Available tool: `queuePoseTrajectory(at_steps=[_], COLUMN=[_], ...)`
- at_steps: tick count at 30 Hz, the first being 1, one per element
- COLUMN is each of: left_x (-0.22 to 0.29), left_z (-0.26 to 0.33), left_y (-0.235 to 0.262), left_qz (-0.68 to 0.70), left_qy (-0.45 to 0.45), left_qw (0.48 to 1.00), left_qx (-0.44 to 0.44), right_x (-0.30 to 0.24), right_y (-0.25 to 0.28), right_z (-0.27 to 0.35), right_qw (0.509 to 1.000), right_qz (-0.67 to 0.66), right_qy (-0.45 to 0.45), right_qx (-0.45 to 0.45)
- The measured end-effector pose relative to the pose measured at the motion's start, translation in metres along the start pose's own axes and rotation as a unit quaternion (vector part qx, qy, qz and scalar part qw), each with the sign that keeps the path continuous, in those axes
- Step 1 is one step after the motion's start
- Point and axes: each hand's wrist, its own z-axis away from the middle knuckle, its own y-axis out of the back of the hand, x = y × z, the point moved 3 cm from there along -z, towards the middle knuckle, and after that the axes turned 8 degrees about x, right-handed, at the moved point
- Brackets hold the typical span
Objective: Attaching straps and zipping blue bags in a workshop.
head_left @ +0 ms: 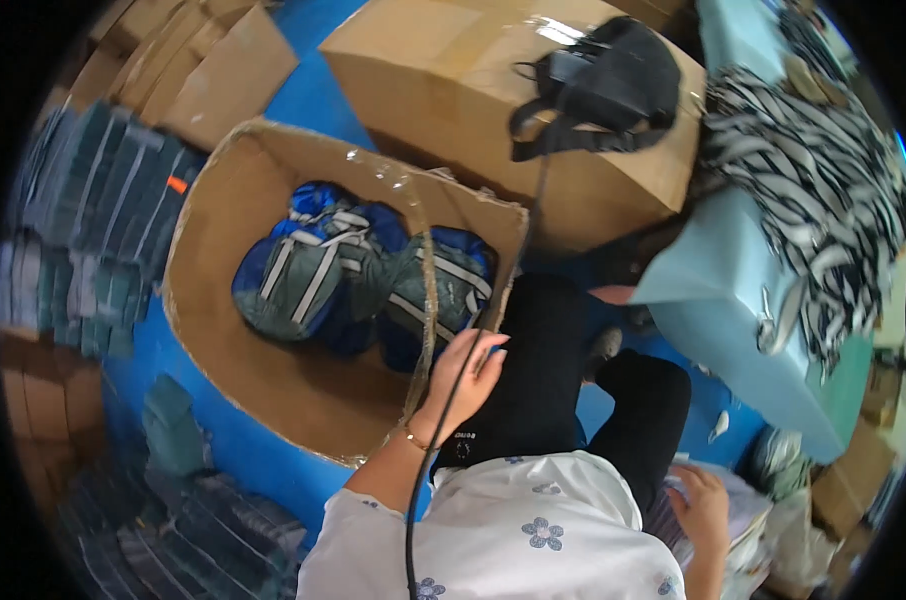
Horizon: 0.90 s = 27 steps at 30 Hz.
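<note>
My left hand [463, 378] is beside the right edge of an open cardboard box [208, 240], its fingers apart. A black cable [414, 510] runs across this hand; the hand does not look closed on it. Inside the box lie several blue and grey-green bags with white straps [303, 275]. A strip of clear tape [428, 290] crosses the box opening near my left hand. My right hand [701, 508] hangs low on the right with loosely bent, parted fingers. Closest to it is a pale lavender fabric bundle [738, 500], and I see nothing held there.
A closed cardboard box [423, 70] with a black bag [623, 85] on top stands beyond. To the right, black-and-white straps [793, 170] cover a light-blue draped table [723, 270]. Stacked grey-green fabric bundles [103, 190] line the left, with more [203, 530] at lower left on the blue floor.
</note>
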Motion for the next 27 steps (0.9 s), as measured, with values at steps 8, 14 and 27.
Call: queuePoseTrajectory(at_steps=[8, 14, 27], left_x=[-0.186, -0.234, -0.374], left_z=[-0.005, -0.038, -0.090], left_y=[0.070, 0.035, -0.158], left_qz=[-0.217, -0.324, -0.432], left_qy=[0.227, 0.088, 0.064], left_qw=[0.949, 0.931, 0.861], left_qx=[0.001, 0.146, -0.262], right_x=[-0.049, -0.028, -0.019], right_y=[0.021, 0.031, 0.021], right_z=[-0.184, -0.251, -0.247], right_qw=[0.945, 0.924, 0.934], right_qz=[0.027, 0.071, 0.129], right_qy=[0.233, 0.162, 0.121], right_qx=[0.227, 0.338, 0.309])
